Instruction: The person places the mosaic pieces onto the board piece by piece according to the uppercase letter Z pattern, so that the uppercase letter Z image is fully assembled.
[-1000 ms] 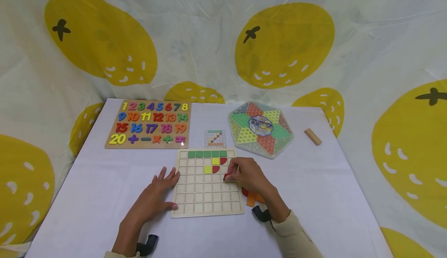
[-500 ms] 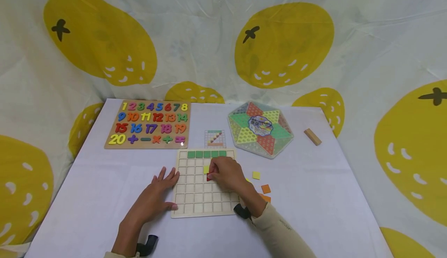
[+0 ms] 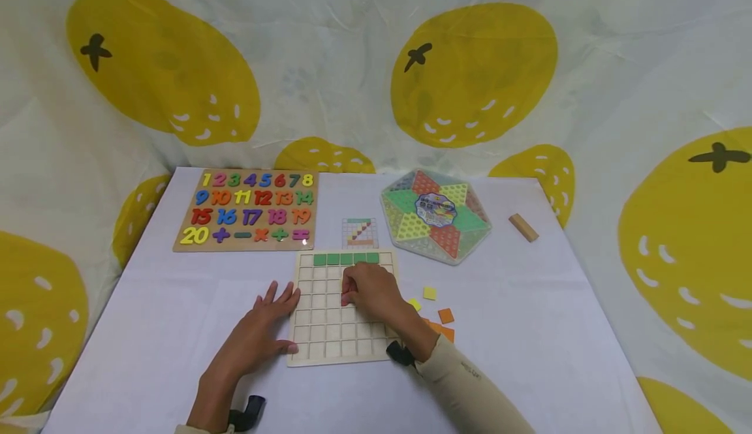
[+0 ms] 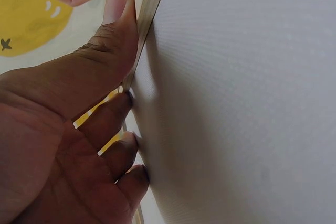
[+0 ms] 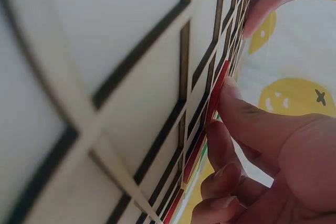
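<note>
A square wooden grid board [image 3: 333, 349] lies on the table, with a row of green square tiles [image 3: 333, 259] near its far edge. My left hand [image 3: 262, 333] rests at the board's left side, fingers spread, thumb touching the rim near the front corner. Over the board's middle, my right hand [image 3: 373, 290] pinches a red tile [image 5: 219, 90] between thumb and finger, down at the grid in the right wrist view. From the head, this hand covers the yellow and red tiles lying farther in on the grid.
Right of the board lie loose yellow tiles [image 3: 430, 294] and orange tiles [image 3: 446, 316]. A small pattern card [image 3: 358, 233] sits behind the board. Beyond are a number puzzle [image 3: 252, 209], a hexagonal star game board [image 3: 437, 215] and a wooden block [image 3: 523, 228].
My right hand has carried the red tile leftward from the board's right part to its middle and lowered it to the grid. The left hand has stayed in place.
</note>
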Action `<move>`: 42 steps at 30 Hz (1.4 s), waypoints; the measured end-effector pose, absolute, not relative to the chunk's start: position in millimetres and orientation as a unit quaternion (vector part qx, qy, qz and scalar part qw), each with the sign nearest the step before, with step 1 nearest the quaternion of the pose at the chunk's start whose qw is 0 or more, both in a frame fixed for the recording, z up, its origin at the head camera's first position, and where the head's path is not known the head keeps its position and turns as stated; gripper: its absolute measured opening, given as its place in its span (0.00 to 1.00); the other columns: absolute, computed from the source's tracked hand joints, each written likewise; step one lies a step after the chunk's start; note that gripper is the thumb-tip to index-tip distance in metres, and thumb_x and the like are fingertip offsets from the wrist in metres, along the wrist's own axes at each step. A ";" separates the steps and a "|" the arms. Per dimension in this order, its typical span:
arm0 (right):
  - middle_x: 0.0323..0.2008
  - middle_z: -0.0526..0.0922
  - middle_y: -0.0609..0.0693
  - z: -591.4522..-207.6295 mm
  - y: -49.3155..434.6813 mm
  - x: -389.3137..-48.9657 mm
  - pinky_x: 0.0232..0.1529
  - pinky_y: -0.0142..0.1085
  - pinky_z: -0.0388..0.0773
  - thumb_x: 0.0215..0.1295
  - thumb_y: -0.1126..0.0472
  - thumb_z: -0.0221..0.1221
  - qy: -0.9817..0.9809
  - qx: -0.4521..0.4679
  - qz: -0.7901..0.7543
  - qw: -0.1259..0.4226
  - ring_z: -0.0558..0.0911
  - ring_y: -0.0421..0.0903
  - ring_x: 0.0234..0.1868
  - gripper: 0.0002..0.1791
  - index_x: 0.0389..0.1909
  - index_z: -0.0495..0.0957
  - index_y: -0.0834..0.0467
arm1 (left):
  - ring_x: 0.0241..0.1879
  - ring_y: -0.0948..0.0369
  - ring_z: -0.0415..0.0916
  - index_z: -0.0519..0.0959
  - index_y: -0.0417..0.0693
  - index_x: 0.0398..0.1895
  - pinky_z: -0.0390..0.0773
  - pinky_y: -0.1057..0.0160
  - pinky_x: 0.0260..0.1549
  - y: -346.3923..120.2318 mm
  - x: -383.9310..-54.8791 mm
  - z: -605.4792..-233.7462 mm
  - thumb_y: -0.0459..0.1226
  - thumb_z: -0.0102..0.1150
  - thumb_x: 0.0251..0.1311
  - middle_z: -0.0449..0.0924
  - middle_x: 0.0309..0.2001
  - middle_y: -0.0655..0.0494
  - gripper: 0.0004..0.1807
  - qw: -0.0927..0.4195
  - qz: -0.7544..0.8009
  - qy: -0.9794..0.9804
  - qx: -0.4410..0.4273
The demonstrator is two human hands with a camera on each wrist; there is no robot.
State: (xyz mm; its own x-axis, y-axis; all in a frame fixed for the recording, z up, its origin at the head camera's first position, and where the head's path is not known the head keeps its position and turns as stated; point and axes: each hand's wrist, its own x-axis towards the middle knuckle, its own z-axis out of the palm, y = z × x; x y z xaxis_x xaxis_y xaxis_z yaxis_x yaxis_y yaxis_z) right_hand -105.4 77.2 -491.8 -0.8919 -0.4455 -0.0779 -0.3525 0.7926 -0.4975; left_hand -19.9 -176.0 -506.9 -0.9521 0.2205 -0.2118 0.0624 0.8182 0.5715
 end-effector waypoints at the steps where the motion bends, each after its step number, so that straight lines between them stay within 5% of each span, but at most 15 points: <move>1: 0.25 0.75 0.40 -491.6 77.2 -105.4 0.28 0.33 0.70 0.62 0.56 0.77 0.942 -0.213 -0.242 0.096 0.74 0.39 0.30 0.11 0.26 0.83 0.46 | 0.86 0.41 0.40 0.64 0.52 0.81 0.49 0.34 0.80 -176.3 -19.9 -507.3 0.43 0.87 0.45 0.57 0.83 0.54 0.59 0.135 0.292 0.944 0.075; 17: 0.31 0.82 0.38 -477.9 126.6 -106.3 0.40 0.38 0.76 0.62 0.57 0.76 0.933 -0.141 -0.314 0.102 0.79 0.41 0.38 0.07 0.37 0.88 0.47 | 0.87 0.42 0.39 0.62 0.54 0.82 0.47 0.36 0.81 -176.4 -19.9 -506.1 0.43 0.87 0.44 0.56 0.83 0.56 0.60 0.137 0.295 0.943 0.072; 26: 0.36 0.86 0.42 -473.6 179.8 -106.7 0.35 0.36 0.73 0.58 0.60 0.78 0.943 -0.083 -0.309 0.094 0.75 0.44 0.31 0.11 0.40 0.87 0.49 | 0.86 0.41 0.40 0.63 0.52 0.81 0.48 0.36 0.80 -176.8 -21.1 -505.8 0.43 0.87 0.44 0.57 0.82 0.54 0.59 0.131 0.286 0.946 0.082; 36: 0.39 0.86 0.48 -480.6 220.5 -105.6 0.44 0.42 0.78 0.56 0.61 0.79 0.958 -0.030 -0.262 0.112 0.80 0.48 0.42 0.14 0.41 0.88 0.51 | 0.86 0.41 0.41 0.64 0.51 0.81 0.49 0.35 0.80 -175.6 -21.1 -504.4 0.43 0.87 0.44 0.57 0.82 0.52 0.59 0.133 0.287 0.946 0.076; 42: 0.34 0.83 0.48 -481.9 221.7 -104.8 0.37 0.38 0.77 0.58 0.60 0.78 0.957 -0.004 -0.250 0.150 0.78 0.48 0.37 0.10 0.37 0.86 0.52 | 0.86 0.41 0.41 0.63 0.51 0.81 0.49 0.35 0.80 -176.8 -21.6 -505.9 0.43 0.87 0.44 0.56 0.83 0.53 0.59 0.134 0.285 0.946 0.077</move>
